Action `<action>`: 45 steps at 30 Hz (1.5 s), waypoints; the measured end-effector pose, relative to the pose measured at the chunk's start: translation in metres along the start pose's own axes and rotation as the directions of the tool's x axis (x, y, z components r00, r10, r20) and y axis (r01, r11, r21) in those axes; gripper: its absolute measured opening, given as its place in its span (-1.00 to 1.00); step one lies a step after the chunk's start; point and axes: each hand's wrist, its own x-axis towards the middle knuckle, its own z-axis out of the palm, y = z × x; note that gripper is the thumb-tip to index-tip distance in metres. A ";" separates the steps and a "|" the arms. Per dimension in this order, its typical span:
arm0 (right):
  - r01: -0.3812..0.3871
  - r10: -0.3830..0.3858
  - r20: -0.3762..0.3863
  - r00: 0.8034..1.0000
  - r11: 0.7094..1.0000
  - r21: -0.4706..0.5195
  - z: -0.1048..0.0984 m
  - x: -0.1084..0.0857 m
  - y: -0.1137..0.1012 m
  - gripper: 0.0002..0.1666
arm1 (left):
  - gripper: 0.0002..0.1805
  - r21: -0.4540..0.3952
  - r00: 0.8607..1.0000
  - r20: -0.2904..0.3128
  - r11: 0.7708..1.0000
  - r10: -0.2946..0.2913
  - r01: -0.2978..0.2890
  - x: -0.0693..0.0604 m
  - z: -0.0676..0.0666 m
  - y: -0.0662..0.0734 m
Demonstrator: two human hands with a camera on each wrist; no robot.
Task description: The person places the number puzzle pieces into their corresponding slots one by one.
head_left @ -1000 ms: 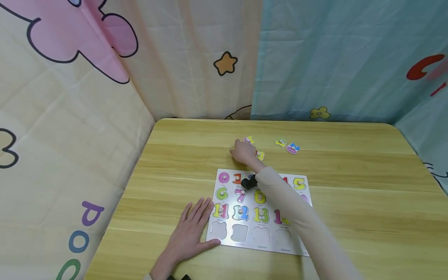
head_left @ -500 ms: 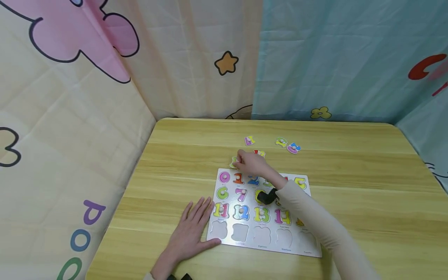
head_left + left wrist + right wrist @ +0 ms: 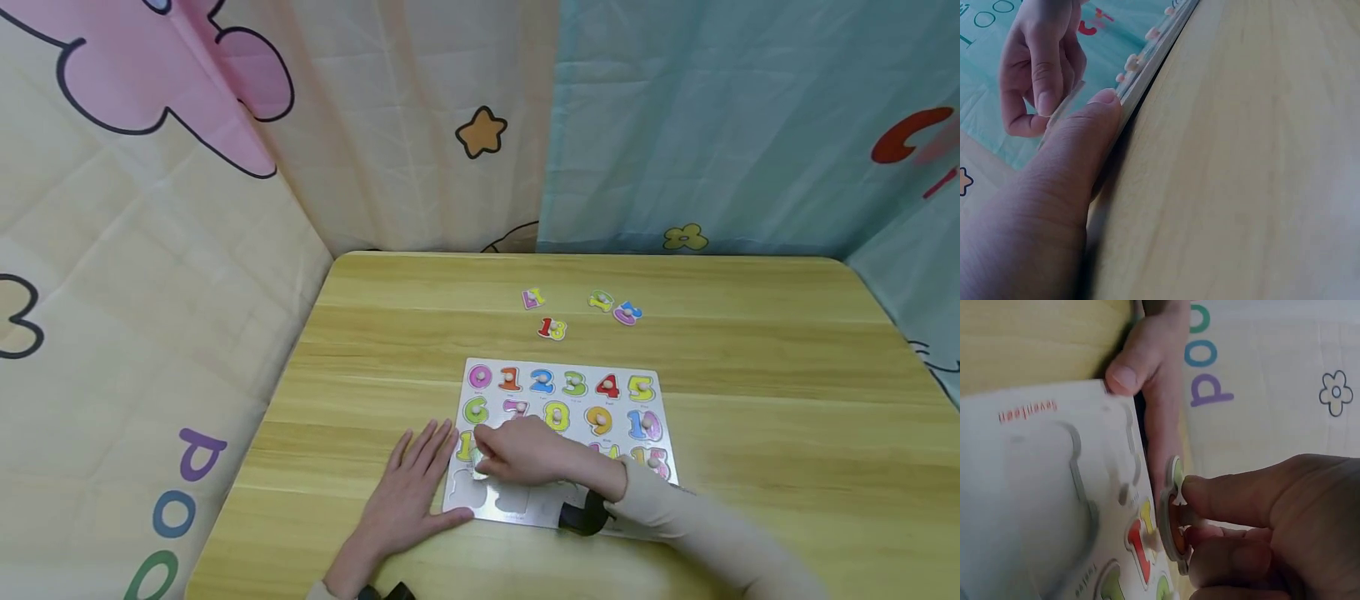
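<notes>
My right hand pinches a number puzzle piece by its knob, just above the left side of the white number board. In the right wrist view the piece is tilted on edge, with green and orange digits; which number it is, I cannot tell. My left hand lies with straight fingers along the board's left edge, its thumb touching the near left corner. Colourful knobbed numbers fill the upper rows. Bare recesses show in the bottom row, partly covered by the right hand and wrist.
Beyond the board lie a purple-and-yellow piece, a red-and-yellow piece, a green-and-yellow piece and a blue-and-purple piece. Printed curtains border the wooden table.
My right hand has taken a piece from beyond the board's far edge and brought it toward me, over the board's lower left. The left hand has stayed in place.
</notes>
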 end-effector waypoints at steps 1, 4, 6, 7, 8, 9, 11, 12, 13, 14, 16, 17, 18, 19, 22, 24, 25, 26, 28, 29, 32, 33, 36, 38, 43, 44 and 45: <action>0.001 0.000 0.013 1.000 1.000 -0.013 0.003 -0.001 -0.004 -0.70 | 0.11 -0.004 1.000 0.002 1.000 -0.001 0.001 0.000 0.000 0.000; -0.008 0.011 0.053 0.999 0.999 -0.054 0.012 -0.001 -0.012 -0.71 | 0.11 -0.018 1.000 0.003 1.000 0.001 0.000 0.000 0.000 0.001; -0.017 0.022 0.073 0.997 0.997 -0.069 0.016 -0.001 -0.016 -0.72 | 0.10 -0.026 1.000 0.004 1.000 0.000 0.000 -0.001 0.001 0.001; -0.021 0.027 0.078 0.997 0.997 -0.075 0.017 -0.001 -0.018 -0.73 | 0.10 -0.028 1.000 0.004 1.000 -0.001 0.001 -0.001 0.001 0.001; -0.027 0.034 0.083 0.996 0.997 -0.077 0.019 -0.001 -0.019 -0.73 | 0.10 -0.030 1.000 0.004 1.000 -0.001 0.002 -0.001 0.001 0.001; -0.034 0.041 0.087 0.995 0.996 -0.080 0.021 0.000 -0.020 -0.73 | 0.10 -0.028 1.000 0.003 1.000 -0.002 0.002 -0.001 0.001 0.001; -0.045 0.053 0.090 0.995 0.996 -0.083 0.023 0.001 -0.022 -0.73 | 0.10 -0.023 1.000 0.001 1.000 -0.003 0.003 -0.002 0.001 0.001; -0.050 0.058 0.090 0.994 0.995 -0.084 0.024 0.002 -0.023 -0.73 | 0.10 -0.023 1.000 -0.001 1.000 -0.002 0.002 -0.002 0.001 0.001; -0.056 0.063 0.090 0.994 0.995 -0.084 0.026 0.003 -0.023 -0.73 | 0.10 -0.020 1.000 -0.001 1.000 -0.002 0.002 -0.001 0.001 0.001; -0.061 0.068 0.090 0.994 0.995 -0.082 0.026 0.003 -0.024 -0.74 | 0.10 -0.019 1.000 -0.002 1.000 -0.001 0.001 -0.001 0.001 0.001; -0.066 0.074 0.084 0.994 0.994 -0.087 0.027 0.004 -0.025 -0.74 | 0.10 -0.016 1.000 -0.001 1.000 0.000 0.000 -0.001 0.001 0.001; -0.073 0.080 0.085 0.993 0.994 -0.085 0.028 0.005 -0.025 -0.75 | 0.10 -0.016 1.000 -0.002 1.000 0.000 0.000 -0.001 0.001 0.001; -0.077 0.085 0.085 0.993 0.993 -0.087 0.029 0.006 -0.026 -0.75 | 0.10 -0.015 1.000 -0.001 1.000 0.000 0.000 -0.001 0.001 0.001; -0.082 0.090 0.087 0.992 0.993 -0.086 0.030 0.006 -0.026 -0.75 | 0.10 -0.013 1.000 -0.001 1.000 0.000 0.000 -0.001 0.001 0.001; -0.093 0.102 0.104 0.989 0.992 -0.086 0.031 0.009 -0.027 -0.75 | 0.11 -0.008 1.000 -0.002 1.000 0.003 -0.003 -0.002 0.000 0.001; -0.089 0.100 0.116 0.988 0.991 -0.095 0.030 0.011 -0.027 -0.74 | 0.11 -0.004 1.000 0.001 1.000 0.002 -0.002 -0.002 0.001 0.000; -0.085 0.096 0.122 0.988 0.992 -0.095 0.029 0.011 -0.027 -0.74 | 0.11 -0.004 1.000 0.002 1.000 0.001 -0.001 -0.002 0.001 0.000; -0.078 0.090 0.126 0.988 0.992 -0.096 0.028 0.012 -0.027 -0.74 | 0.11 -0.005 1.000 0.003 1.000 0.000 0.000 -0.002 0.001 0.000; -0.063 0.075 0.130 0.989 0.994 -0.092 0.026 0.012 -0.027 -0.72 | 0.11 -0.008 1.000 0.005 1.000 -0.002 0.002 -0.002 0.001 0.000; -0.057 0.068 0.130 0.989 0.995 -0.086 0.025 0.013 -0.026 -0.71 | 0.11 -0.006 1.000 0.006 1.000 -0.002 0.002 -0.001 0.001 0.000; -0.048 0.055 0.126 0.991 0.997 -0.057 0.023 0.011 -0.024 -0.67 | 0.10 -0.006 1.000 0.004 1.000 0.002 -0.002 -0.001 0.001 0.001; -0.048 0.053 0.126 0.991 0.998 -0.044 0.022 0.011 -0.023 -0.66 | 0.10 -0.003 1.000 0.005 1.000 0.002 -0.002 -0.001 0.001 0.001; -0.041 0.043 0.134 0.990 0.999 -0.022 0.021 0.008 -0.022 -0.64 | 0.10 -0.002 1.000 0.007 1.000 0.002 -0.002 -0.001 0.001 0.001; -0.037 0.039 0.141 0.989 0.999 -0.018 0.022 0.007 -0.021 -0.64 | 0.11 -0.001 1.000 0.012 1.000 0.000 0.000 0.000 0.000 0.001; -0.031 0.038 0.140 0.989 0.998 -0.049 0.025 0.008 -0.023 -0.66 | 0.11 0.000 1.000 0.009 1.000 0.003 -0.003 0.000 -0.001 0.000; -0.030 0.038 0.137 0.990 0.998 -0.058 0.025 0.009 -0.024 -0.66 | 0.11 -0.004 1.000 0.007 1.000 0.005 -0.005 0.000 -0.001 0.000; -0.031 0.040 0.131 0.991 0.997 -0.072 0.026 0.010 -0.024 -0.67 | 0.11 -0.004 1.000 0.008 1.000 0.005 -0.005 0.000 -0.001 0.000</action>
